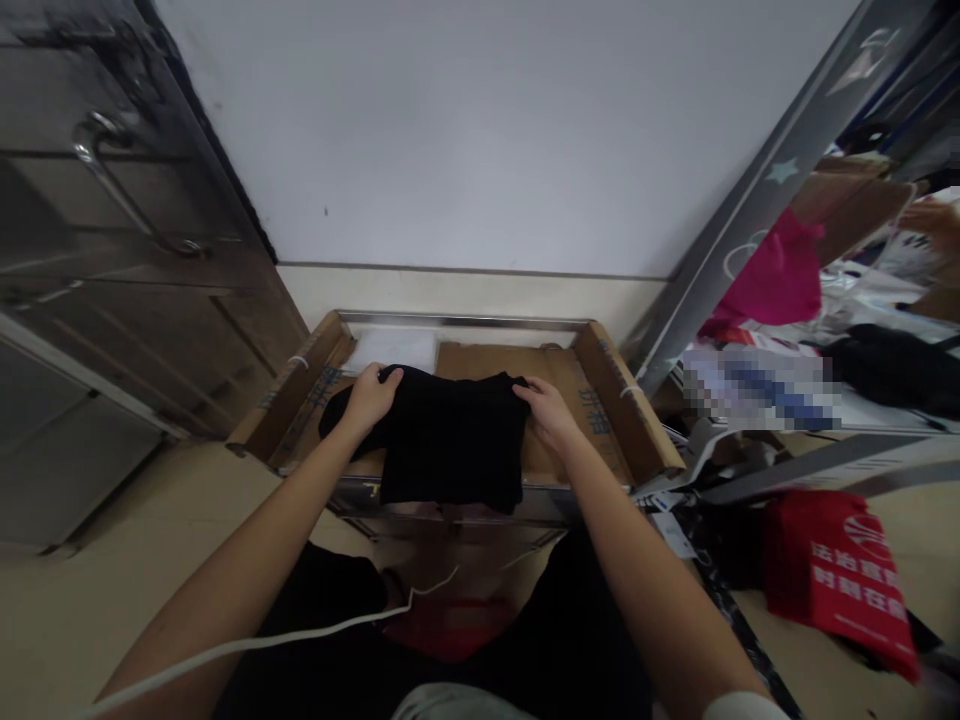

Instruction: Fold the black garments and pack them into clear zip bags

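Observation:
A black cloth garment (454,440) is stretched between my hands over a cardboard-lined stand, its lower part hanging past the front edge. Its exact kind cannot be made out. At its upper left corner my left hand (373,397) pinches the fabric between thumb and fingers. My right hand (549,410) grips the upper right corner in the same way. Some black fabric lies bunched to the left of my left hand. Behind that hand a white flat item (394,348) rests on the cardboard (570,455).
Cardboard side walls (634,410) flank the stand. A wooden door with a metal handle (127,195) is at left. On the right, a cluttered shelf holds a pink cloth (780,275); a red bag (836,575) lies below. A white cable (300,635) crosses my lap.

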A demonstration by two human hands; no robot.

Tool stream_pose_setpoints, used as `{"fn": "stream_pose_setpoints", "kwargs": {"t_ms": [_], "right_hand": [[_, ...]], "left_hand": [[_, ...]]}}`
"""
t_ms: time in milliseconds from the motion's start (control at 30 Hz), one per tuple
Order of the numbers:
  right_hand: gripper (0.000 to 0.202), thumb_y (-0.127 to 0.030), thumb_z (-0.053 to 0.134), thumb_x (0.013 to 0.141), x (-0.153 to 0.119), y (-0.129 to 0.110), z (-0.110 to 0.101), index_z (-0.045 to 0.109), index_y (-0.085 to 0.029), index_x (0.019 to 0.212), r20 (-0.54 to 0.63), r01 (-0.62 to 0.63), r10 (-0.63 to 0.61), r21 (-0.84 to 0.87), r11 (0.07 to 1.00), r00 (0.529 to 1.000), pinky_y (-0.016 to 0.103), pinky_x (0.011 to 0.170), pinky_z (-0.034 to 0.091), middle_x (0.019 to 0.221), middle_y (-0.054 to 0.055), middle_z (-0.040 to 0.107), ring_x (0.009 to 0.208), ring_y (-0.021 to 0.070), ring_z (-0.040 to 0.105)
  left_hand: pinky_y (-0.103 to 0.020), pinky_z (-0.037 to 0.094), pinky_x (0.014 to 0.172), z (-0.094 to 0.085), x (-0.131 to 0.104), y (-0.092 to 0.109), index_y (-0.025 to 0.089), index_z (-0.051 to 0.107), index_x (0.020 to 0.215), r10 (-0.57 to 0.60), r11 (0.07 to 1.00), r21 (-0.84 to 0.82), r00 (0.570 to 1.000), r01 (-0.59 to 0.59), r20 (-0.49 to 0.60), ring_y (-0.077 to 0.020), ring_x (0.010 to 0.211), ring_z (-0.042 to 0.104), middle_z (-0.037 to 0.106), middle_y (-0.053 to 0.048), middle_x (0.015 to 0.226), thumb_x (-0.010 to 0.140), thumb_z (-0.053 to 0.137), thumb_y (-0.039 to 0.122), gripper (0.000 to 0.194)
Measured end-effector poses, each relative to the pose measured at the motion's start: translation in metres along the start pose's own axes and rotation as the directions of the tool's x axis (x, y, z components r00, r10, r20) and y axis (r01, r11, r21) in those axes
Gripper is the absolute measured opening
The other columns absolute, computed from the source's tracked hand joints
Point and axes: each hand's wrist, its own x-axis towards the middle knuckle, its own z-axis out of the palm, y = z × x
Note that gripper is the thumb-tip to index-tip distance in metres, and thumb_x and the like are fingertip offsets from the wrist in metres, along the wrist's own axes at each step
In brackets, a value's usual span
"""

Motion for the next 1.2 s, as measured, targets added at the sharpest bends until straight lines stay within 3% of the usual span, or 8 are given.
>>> {"fn": "stream_pose_setpoints", "kwargs": {"t_ms": [100, 200, 400, 633, 800, 900, 1000, 1200], "right_hand": [[0.055, -0.035, 0.084, 0.062, 0.005, 0.006, -0.005, 0.067, -0.022, 0.112, 0.045, 0.143, -0.136, -0.221, 0.965, 0.990, 0.040, 0.094, 0.050, 0.102, 0.005, 0.070, 0.100, 0.0235, 0.065], [0.074, -0.025, 0.086, 0.059, 0.004, 0.007, -0.009, 0.063, -0.026, 0.129, 0.233, 0.331, -0.248, -0.456, 0.826, 0.940, 0.046, 0.108, 0.042, 0.120, 0.007, 0.063, 0.116, 0.0261, 0.058], [0.021, -0.013, 0.070, 0.071, 0.008, 0.007, 0.000, 0.073, -0.024, 0.088, 0.299, 0.487, -0.396, -0.668, 0.563, 0.868, 0.048, 0.113, 0.036, 0.116, 0.010, 0.060, 0.121, 0.0283, 0.053], [0.018, -0.032, 0.051, 0.089, 0.009, -0.029, 0.001, 0.066, -0.023, 0.090, 0.145, 0.555, -0.575, -0.525, 0.645, 0.805, 0.039, 0.090, 0.047, 0.092, 0.006, 0.068, 0.091, 0.0244, 0.061], [0.017, -0.035, 0.056, 0.086, 0.014, -0.051, 0.007, 0.066, -0.022, 0.088, 0.102, 0.589, -0.620, -0.462, 0.663, 0.778, 0.038, 0.092, 0.046, 0.092, 0.005, 0.070, 0.092, 0.0236, 0.061], [0.016, -0.037, 0.059, 0.082, 0.024, -0.050, 0.012, 0.067, -0.023, 0.084, 0.105, 0.533, -0.552, -0.456, 0.713, 0.827, 0.040, 0.092, 0.047, 0.088, 0.004, 0.070, 0.090, 0.0239, 0.061], [0.018, -0.039, 0.062, 0.078, 0.033, -0.041, 0.013, 0.068, -0.023, 0.081, 0.058, 0.457, -0.488, -0.460, 0.761, 0.871, 0.041, 0.094, 0.046, 0.087, 0.005, 0.070, 0.091, 0.0242, 0.061], [0.021, -0.041, 0.063, 0.080, 0.029, -0.034, 0.009, 0.070, -0.023, 0.086, 0.044, 0.460, -0.494, -0.442, 0.770, 0.869, 0.042, 0.099, 0.044, 0.096, 0.006, 0.072, 0.097, 0.0242, 0.062]], "left_hand": [[-0.042, 0.048, 0.092, -0.003, 0.000, -0.004, 0.017, 0.054, 0.111, -0.061, 0.996, 0.071, 0.998, 0.059, 0.020, -0.0287, 0.096, 0.065, 0.067, -0.013, 0.100, 0.084, 0.062, 0.046, 0.040], [-0.044, 0.049, 0.092, -0.005, -0.013, 0.001, 0.017, 0.039, 0.135, 0.003, 0.993, 0.116, 0.997, -0.013, 0.080, -0.0309, 0.101, 0.066, 0.066, -0.016, 0.108, 0.079, 0.071, 0.051, 0.072], [-0.042, 0.049, 0.086, 0.001, -0.031, 0.015, 0.022, 0.053, 0.121, 0.105, 0.967, 0.220, 0.989, -0.126, 0.106, -0.0296, 0.095, 0.067, 0.068, -0.011, 0.100, 0.079, 0.067, 0.028, 0.044], [-0.032, 0.048, 0.080, -0.032, -0.010, 0.023, 0.021, 0.061, 0.101, 0.192, 0.980, 0.065, 0.975, -0.186, -0.114, -0.0192, 0.077, 0.063, 0.066, -0.001, 0.080, 0.079, 0.057, 0.019, 0.023], [-0.032, 0.049, 0.081, -0.046, -0.005, 0.026, 0.021, 0.066, 0.091, 0.252, 0.960, 0.137, 0.967, -0.244, -0.043, -0.0199, 0.080, 0.062, 0.066, -0.004, 0.084, 0.079, 0.052, 0.016, 0.018], [-0.037, 0.048, 0.088, -0.032, -0.013, 0.027, 0.020, 0.068, 0.089, 0.300, 0.917, 0.261, 0.953, -0.303, 0.052, -0.0240, 0.089, 0.062, 0.066, -0.008, 0.090, 0.085, 0.056, 0.029, 0.015], [-0.041, 0.047, 0.093, -0.007, -0.029, 0.034, 0.017, 0.065, 0.109, 0.341, 0.876, 0.307, 0.928, -0.371, 0.148, -0.0289, 0.099, 0.062, 0.067, -0.013, 0.102, 0.087, 0.061, 0.049, 0.039], [-0.054, 0.036, 0.107, 0.042, -0.055, 0.061, 0.017, 0.060, 0.119, 0.508, 0.721, 0.460, 0.847, -0.519, 0.159, -0.0426, 0.125, 0.047, 0.057, -0.022, 0.129, 0.071, 0.079, 0.057, 0.066]]}}
